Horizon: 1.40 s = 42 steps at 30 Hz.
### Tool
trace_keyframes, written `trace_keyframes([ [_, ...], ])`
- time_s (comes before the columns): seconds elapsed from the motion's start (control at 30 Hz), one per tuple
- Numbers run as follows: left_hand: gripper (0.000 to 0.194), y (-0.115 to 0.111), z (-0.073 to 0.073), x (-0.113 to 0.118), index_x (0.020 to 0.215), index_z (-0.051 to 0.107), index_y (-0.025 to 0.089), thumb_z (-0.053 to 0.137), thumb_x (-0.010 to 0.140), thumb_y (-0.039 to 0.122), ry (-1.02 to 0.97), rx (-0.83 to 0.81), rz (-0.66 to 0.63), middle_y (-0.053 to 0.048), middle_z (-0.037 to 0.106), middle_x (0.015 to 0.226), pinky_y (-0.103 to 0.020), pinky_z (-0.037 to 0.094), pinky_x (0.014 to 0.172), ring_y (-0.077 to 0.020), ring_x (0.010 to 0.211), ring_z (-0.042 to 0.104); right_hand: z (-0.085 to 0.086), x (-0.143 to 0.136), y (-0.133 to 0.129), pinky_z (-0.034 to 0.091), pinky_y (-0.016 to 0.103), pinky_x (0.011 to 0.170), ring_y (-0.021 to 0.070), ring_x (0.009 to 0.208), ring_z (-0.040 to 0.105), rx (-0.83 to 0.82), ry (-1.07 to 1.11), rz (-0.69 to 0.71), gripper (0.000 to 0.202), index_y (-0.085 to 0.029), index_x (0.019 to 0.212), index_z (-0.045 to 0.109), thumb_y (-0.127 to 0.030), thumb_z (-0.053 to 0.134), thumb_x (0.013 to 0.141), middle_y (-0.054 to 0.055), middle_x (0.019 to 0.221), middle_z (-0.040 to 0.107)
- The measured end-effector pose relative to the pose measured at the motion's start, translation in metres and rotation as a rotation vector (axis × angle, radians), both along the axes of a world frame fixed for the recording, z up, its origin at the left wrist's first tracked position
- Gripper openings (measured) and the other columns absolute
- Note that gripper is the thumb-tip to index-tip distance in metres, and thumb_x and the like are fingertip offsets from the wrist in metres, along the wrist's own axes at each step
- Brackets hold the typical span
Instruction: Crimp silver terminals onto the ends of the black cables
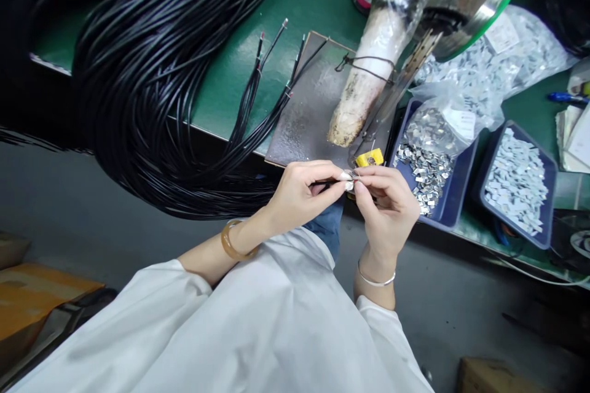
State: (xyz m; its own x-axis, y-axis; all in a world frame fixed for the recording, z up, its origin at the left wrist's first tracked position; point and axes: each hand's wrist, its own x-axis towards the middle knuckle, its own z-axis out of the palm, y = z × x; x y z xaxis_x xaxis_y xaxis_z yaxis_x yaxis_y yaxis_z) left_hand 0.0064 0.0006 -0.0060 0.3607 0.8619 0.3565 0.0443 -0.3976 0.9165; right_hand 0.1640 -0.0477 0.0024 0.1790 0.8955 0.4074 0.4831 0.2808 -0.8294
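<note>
While the left hand (304, 193) and right hand (387, 199) meet near the front edge of the green desk (221, 89), their fingers are clamped on a thin wire end (353, 176), held just beside a yellow block (369, 158). Black cables (138, 73) are heaped leftward; rightward, a blue tray (464, 181) holds metal clips (426, 181).

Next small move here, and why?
Probably straighten what look like wire ends with the right hand while the left hand steadies them: both hands meet at those thin ends, close to the yellow block.
</note>
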Motion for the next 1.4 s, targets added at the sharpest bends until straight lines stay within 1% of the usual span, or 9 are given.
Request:
trace_keyframes([
  [0.1, 0.017, 0.000, -0.001, -0.003, 0.083, 0.074, 0.013, 0.061, 0.093, 0.017, 0.116, 0.155, 0.000, -0.004, 0.071, 0.072, -0.023, 0.045, 0.065, -0.0102, 0.062, 0.056, 0.003, 0.001, -0.001, 0.062, 0.032, 0.082, 0.0149, 0.092, 0.071, 0.018, -0.142, -0.003, 0.015, -0.024, 0.092, 0.072, -0.011, 0.071, 0.085, 0.001, 0.098, 0.074],
  [0.17, 0.018, -0.001, 0.000, -0.004, 0.083, 0.073, 0.014, 0.060, 0.094, 0.020, 0.122, 0.110, -0.024, -0.004, 0.071, 0.073, -0.023, 0.046, 0.067, -0.0113, 0.066, 0.059, 0.004, 0.000, -0.003, 0.063, 0.034, 0.083, 0.0155, 0.093, 0.072, 0.013, -0.127, -0.002, 0.014, -0.023, 0.090, 0.072, -0.010, 0.071, 0.085, 0.001, 0.100, 0.073],
  [0.33, 0.020, -0.005, 0.003, -0.005, 0.076, 0.070, 0.012, 0.068, 0.089, 0.028, -0.193, -0.519, -0.193, 0.001, 0.061, 0.058, -0.019, 0.044, 0.053, -0.0076, 0.052, 0.053, -0.001, -0.009, -0.004, 0.063, 0.038, 0.084, 0.0171, 0.091, 0.073, 0.090, -0.057, -0.055, 0.015, -0.023, 0.090, 0.072, -0.010, 0.072, 0.084, 0.001, 0.098, 0.073],
  [0.47, 0.013, 0.000, 0.001, -0.003, 0.081, 0.076, 0.012, 0.077, 0.079, 0.024, -0.380, -0.723, -0.155, 0.000, 0.067, 0.063, -0.018, 0.047, 0.057, -0.0066, 0.055, 0.056, -0.002, -0.012, -0.003, 0.062, 0.038, 0.083, 0.0183, 0.093, 0.073, 0.241, -0.157, -0.165, 0.020, -0.022, 0.098, 0.072, -0.007, 0.067, 0.087, 0.003, 0.099, 0.076],
  [0.57, 0.008, 0.004, 0.001, 0.000, 0.074, 0.076, 0.012, 0.081, 0.071, 0.018, -0.417, -0.729, -0.100, -0.002, 0.072, 0.071, -0.018, 0.050, 0.064, -0.0079, 0.064, 0.062, -0.002, -0.013, -0.005, 0.063, 0.035, 0.079, 0.0181, 0.093, 0.075, 0.355, -0.224, -0.169, 0.024, -0.022, 0.106, 0.069, -0.006, 0.063, 0.089, 0.004, 0.102, 0.077],
  [0.7, 0.010, 0.005, 0.005, 0.003, 0.067, 0.073, 0.012, 0.082, 0.065, 0.012, -0.404, -0.691, -0.071, 0.001, 0.068, 0.064, -0.017, 0.047, 0.059, -0.0072, 0.060, 0.058, -0.006, -0.015, -0.006, 0.063, 0.029, 0.077, 0.0158, 0.089, 0.076, 0.395, -0.332, -0.112, 0.024, -0.021, 0.103, 0.068, -0.005, 0.071, 0.084, 0.003, 0.099, 0.078],
  [0.9, 0.009, 0.009, 0.006, 0.002, 0.075, 0.077, 0.012, 0.072, 0.077, 0.019, -0.342, -0.618, -0.061, -0.003, 0.073, 0.073, -0.020, 0.051, 0.067, -0.0100, 0.068, 0.062, -0.013, -0.008, 0.000, 0.064, 0.036, 0.081, 0.0177, 0.093, 0.075, 0.246, -0.052, -0.103, 0.015, -0.021, 0.099, 0.063, -0.009, 0.062, 0.090, 0.003, 0.098, 0.077],
  [1.23, 0.016, 0.013, 0.010, 0.006, 0.060, 0.067, 0.013, 0.068, 0.075, 0.020, -0.189, -0.540, -0.002, 0.000, 0.061, 0.059, -0.021, 0.042, 0.056, -0.0098, 0.058, 0.052, -0.017, -0.004, 0.004, 0.063, 0.030, 0.081, 0.0163, 0.090, 0.077, 0.376, -0.359, -0.082, 0.022, -0.023, 0.096, 0.063, -0.008, 0.071, 0.083, 0.003, 0.102, 0.080],
  [1.4, 0.010, 0.014, 0.008, 0.008, 0.063, 0.069, 0.013, 0.068, 0.072, 0.019, -0.190, -0.528, 0.048, 0.000, 0.059, 0.058, -0.020, 0.037, 0.050, -0.0082, 0.054, 0.047, -0.019, -0.001, 0.006, 0.062, 0.026, 0.078, 0.0147, 0.089, 0.077, 0.399, -0.435, -0.081, 0.022, -0.024, 0.095, 0.061, -0.008, 0.070, 0.083, 0.001, 0.102, 0.080],
])
